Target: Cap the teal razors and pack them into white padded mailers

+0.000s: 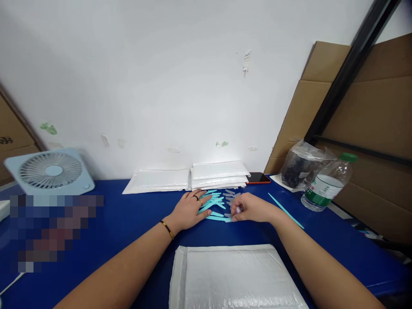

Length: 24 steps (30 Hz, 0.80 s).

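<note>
Left hand (189,209) flat, fingers spread over teal strips (217,202), mid-table; right hand (249,207) curled at clear strips (228,198) just right of them, can't tell if gripping any; padded envelope (238,274) near; envelope stacks (220,170) far; bottle (328,184) far right.

Strips (217,218): smooth plastic, matt to my eye. Large envelope (231,274): glossy, finely wrinkled film. Tabletop (119,219): smooth, dull sheen. Fan (54,171): smooth matt plastic. Bottle (325,187): clear, shiny plastic. Bag (296,165): crinkled clear plastic. Wall (161,86): matt, chipped in patches.
</note>
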Available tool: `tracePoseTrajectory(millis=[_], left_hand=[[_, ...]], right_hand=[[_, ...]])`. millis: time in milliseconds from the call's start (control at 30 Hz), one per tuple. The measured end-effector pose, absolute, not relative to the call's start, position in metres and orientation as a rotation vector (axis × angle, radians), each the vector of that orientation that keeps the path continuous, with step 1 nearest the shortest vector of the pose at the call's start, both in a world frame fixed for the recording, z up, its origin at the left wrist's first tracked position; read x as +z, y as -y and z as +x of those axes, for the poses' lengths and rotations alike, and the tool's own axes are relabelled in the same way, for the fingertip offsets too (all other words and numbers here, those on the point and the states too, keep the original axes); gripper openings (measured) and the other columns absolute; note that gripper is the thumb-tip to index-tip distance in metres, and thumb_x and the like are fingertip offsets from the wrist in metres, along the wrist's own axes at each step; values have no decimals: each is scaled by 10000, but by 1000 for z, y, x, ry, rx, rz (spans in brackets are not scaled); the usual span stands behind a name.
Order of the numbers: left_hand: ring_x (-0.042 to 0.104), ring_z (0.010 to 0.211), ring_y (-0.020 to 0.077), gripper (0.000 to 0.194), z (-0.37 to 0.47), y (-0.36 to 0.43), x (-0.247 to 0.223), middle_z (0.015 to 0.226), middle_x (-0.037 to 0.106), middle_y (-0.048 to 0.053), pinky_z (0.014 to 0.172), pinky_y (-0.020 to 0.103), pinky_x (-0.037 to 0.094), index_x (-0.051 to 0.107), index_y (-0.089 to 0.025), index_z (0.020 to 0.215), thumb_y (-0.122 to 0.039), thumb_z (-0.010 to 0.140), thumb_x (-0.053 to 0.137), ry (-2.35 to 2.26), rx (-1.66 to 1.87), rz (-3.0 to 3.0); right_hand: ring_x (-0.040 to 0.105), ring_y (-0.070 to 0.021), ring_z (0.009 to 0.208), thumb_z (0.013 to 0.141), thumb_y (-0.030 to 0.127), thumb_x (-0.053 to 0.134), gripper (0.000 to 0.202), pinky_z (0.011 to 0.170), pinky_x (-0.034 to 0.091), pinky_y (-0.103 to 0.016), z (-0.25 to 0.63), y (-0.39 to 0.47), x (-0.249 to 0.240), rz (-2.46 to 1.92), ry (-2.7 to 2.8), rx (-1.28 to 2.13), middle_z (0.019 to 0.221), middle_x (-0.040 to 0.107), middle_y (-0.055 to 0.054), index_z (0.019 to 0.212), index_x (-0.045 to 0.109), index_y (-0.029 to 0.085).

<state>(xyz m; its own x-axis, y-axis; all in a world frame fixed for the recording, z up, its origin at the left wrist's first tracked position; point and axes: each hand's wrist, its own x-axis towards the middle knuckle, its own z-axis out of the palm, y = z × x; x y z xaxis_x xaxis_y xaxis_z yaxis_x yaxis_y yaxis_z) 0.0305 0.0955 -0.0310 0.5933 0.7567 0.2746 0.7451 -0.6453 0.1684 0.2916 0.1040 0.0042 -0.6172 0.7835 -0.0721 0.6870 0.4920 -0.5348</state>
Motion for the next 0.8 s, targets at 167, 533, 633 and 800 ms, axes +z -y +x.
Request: tracePoseTrajectory(millis=[167, 533, 633, 800], left_hand=[[397, 1149, 234, 455, 32, -91, -28, 1229, 500, 43, 925, 366, 313, 454, -320, 1257, -527, 861, 370, -1284, 480, 2753], [481, 857, 176, 307, 44, -76, -8, 814, 595, 20, 782, 332, 305, 604, -213, 802, -395, 901, 377, -1129, 509, 2834], [475, 877, 184, 333, 42, -79, -7, 829, 587, 33, 791, 334, 305, 588, -200, 834, -387, 917, 326, -1210, 570, 2815], [478, 836, 177, 341, 44, -77, -2, 811, 579, 24, 761, 325, 306, 569, -206, 857, -413, 919, 305, -1208, 548, 2826]], right_hand=[[496, -113, 559, 613, 349, 700, 190, 487, 328, -216, 283, -101, -4, -1312, 2643, 763, 658, 597, 2, 711, 673, 188], [401, -89, 505, 693, 372, 627, 209, 458, 291, -205, 290, -98, 10, -1232, 2495, 926, 554, 475, 32, 748, 646, 171], [414, -94, 518, 679, 401, 633, 248, 471, 307, -209, 296, -101, 14, -1270, 2434, 945, 571, 495, 27, 751, 642, 163], [391, -82, 494, 670, 407, 637, 267, 457, 298, -200, 299, -103, 16, -1249, 2363, 1039, 542, 471, 40, 753, 629, 154]])
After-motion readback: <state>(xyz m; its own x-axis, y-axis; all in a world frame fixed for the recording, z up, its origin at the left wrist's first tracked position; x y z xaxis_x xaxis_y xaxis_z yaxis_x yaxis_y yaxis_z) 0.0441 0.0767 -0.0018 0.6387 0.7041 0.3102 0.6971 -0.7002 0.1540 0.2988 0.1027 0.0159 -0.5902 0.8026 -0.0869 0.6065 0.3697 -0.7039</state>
